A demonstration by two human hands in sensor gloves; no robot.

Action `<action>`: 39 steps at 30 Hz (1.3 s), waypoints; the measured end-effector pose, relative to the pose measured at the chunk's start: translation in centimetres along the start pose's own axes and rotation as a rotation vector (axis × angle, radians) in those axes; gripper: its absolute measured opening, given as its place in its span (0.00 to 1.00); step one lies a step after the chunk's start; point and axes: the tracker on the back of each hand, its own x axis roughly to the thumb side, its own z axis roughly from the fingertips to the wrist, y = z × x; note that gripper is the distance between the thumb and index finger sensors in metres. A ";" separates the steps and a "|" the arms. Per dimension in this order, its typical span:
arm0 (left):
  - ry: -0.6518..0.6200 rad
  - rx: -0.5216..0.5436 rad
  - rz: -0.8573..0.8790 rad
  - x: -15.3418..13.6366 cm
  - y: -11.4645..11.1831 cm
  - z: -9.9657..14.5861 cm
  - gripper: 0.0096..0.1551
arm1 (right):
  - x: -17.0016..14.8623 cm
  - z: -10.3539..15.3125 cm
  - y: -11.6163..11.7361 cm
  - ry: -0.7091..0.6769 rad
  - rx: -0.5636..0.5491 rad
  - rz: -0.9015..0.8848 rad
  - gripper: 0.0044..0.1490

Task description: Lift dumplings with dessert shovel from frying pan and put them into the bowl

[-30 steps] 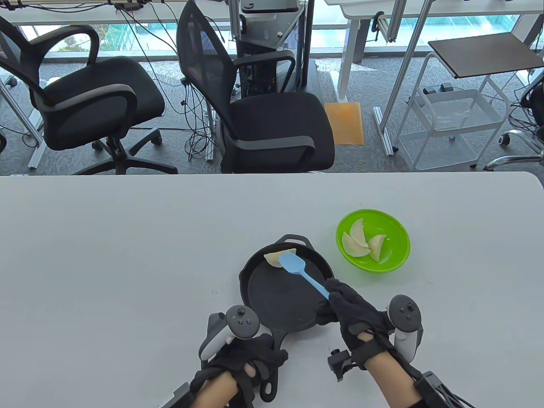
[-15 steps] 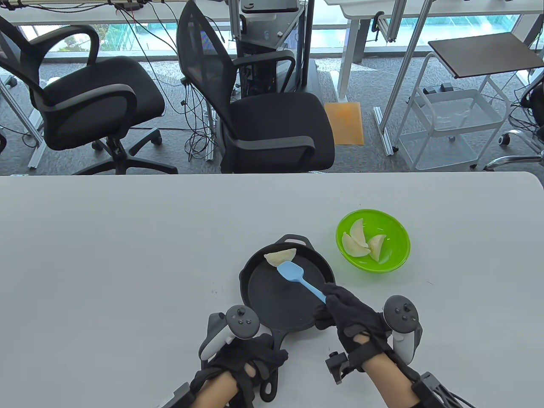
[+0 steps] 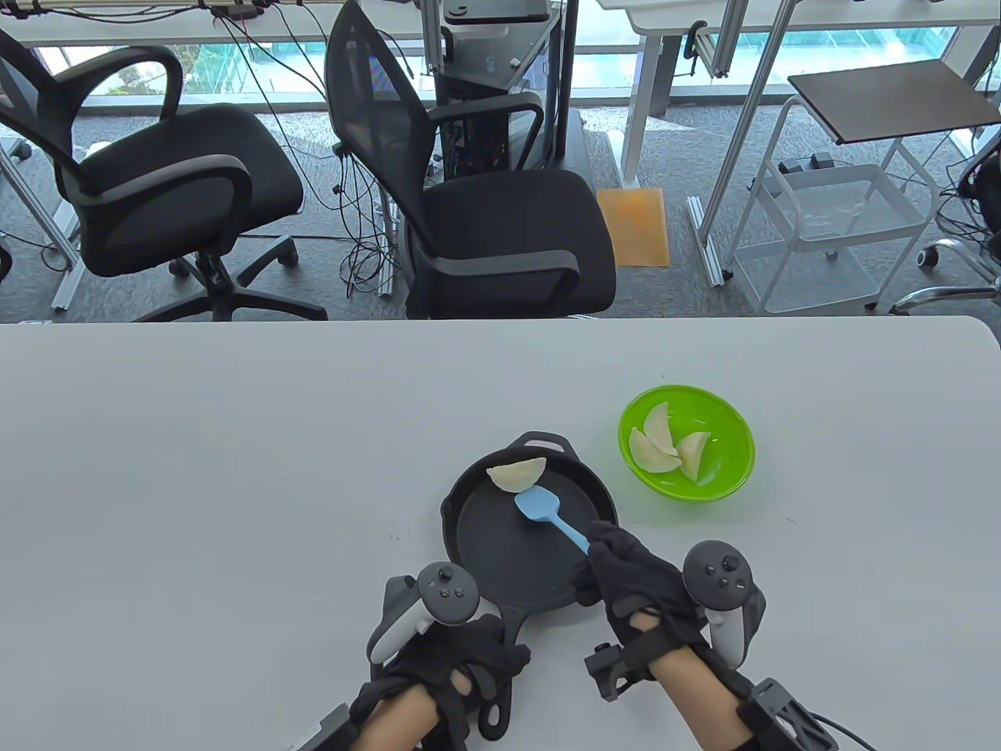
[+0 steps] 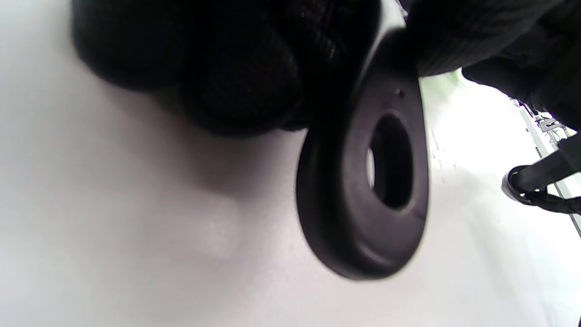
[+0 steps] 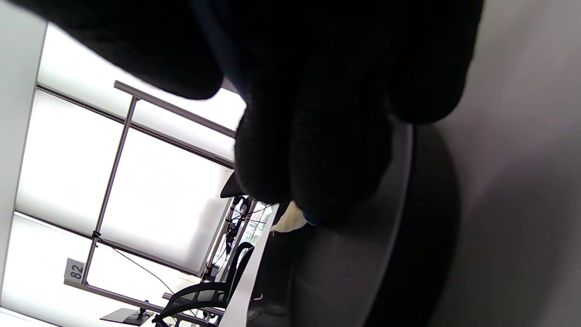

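A black frying pan (image 3: 500, 563) sits on the white table with one pale dumpling (image 3: 516, 474) at its far rim. My right hand (image 3: 626, 571) grips the handle of the blue dessert shovel (image 3: 547, 516), whose blade lies on the pan floor just short of the dumpling. My left hand (image 3: 461, 657) holds the pan's handle; the left wrist view shows the handle's ring end (image 4: 363, 200) sticking out below my curled fingers (image 4: 236, 68). A green bowl (image 3: 731, 469) to the right of the pan holds three dumplings (image 3: 665, 446). In the right wrist view my fingers (image 5: 317, 113) hide the shovel; a bit of dumpling (image 5: 288, 222) shows.
The table's far edge runs across the middle of the table view, with black office chairs (image 3: 485, 211) and a white cart (image 3: 829, 227) on the floor beyond it. Bare white tabletop (image 3: 195, 485) stretches to the left of the pan.
My right hand has drawn back toward me and slightly left, pulling the shovel blade away from the dumpling, which stays at the pan's far rim. The left hand has not moved.
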 end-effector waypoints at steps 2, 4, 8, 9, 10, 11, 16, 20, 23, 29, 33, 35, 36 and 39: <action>-0.002 0.000 -0.003 0.0 0.0 0.0 0.38 | 0.1 -0.2 0.1 0.001 -0.005 0.024 0.37; -0.003 -0.002 -0.005 0.1 -0.1 -0.1 0.38 | 0.2 -0.4 0.2 0.001 -0.014 0.039 0.37; -0.006 -0.003 -0.011 0.2 -0.2 -0.1 0.39 | 0.3 -0.6 0.2 0.021 -0.012 0.062 0.36; -0.007 -0.006 -0.013 0.3 -0.2 -0.1 0.39 | 0.3 -0.6 0.3 0.025 -0.006 0.063 0.37; -0.008 -0.009 -0.014 0.3 -0.3 -0.1 0.39 | 0.4 -0.6 0.3 0.027 -0.003 0.062 0.37; -0.009 -0.010 -0.014 0.3 -0.3 -0.1 0.39 | 0.4 -0.7 0.3 0.030 -0.001 0.063 0.37; -0.011 -0.012 -0.018 0.5 -0.4 -0.2 0.39 | 0.7 -0.7 0.3 0.038 0.004 0.051 0.37; -0.008 -0.012 -0.016 0.5 -0.5 -0.2 0.39 | 0.9 -0.8 0.3 0.050 0.051 0.006 0.39; -0.012 -0.014 -0.015 0.5 -0.5 -0.2 0.39 | 0.6 -1.1 0.8 0.122 0.204 -0.099 0.41; -0.023 -0.006 -0.036 0.8 -0.8 -0.3 0.38 | -0.1 -1.4 1.6 0.226 0.333 -0.226 0.42; -0.038 -0.019 -0.040 1.0 -0.9 -0.4 0.38 | -0.8 -1.4 1.9 0.281 0.357 -0.288 0.44; -0.040 -0.023 -0.036 1.0 -0.9 -0.4 0.38 | -1.2 -1.3 2.0 0.332 0.366 -0.333 0.48; -0.041 -0.021 -0.035 0.9 -0.9 -0.4 0.38 | -1.3 -1.4 2.0 0.339 0.369 -0.346 0.47; -0.041 -0.021 -0.030 0.9 -0.9 -0.3 0.38 | -1.5 -1.3 1.9 0.354 0.359 -0.370 0.45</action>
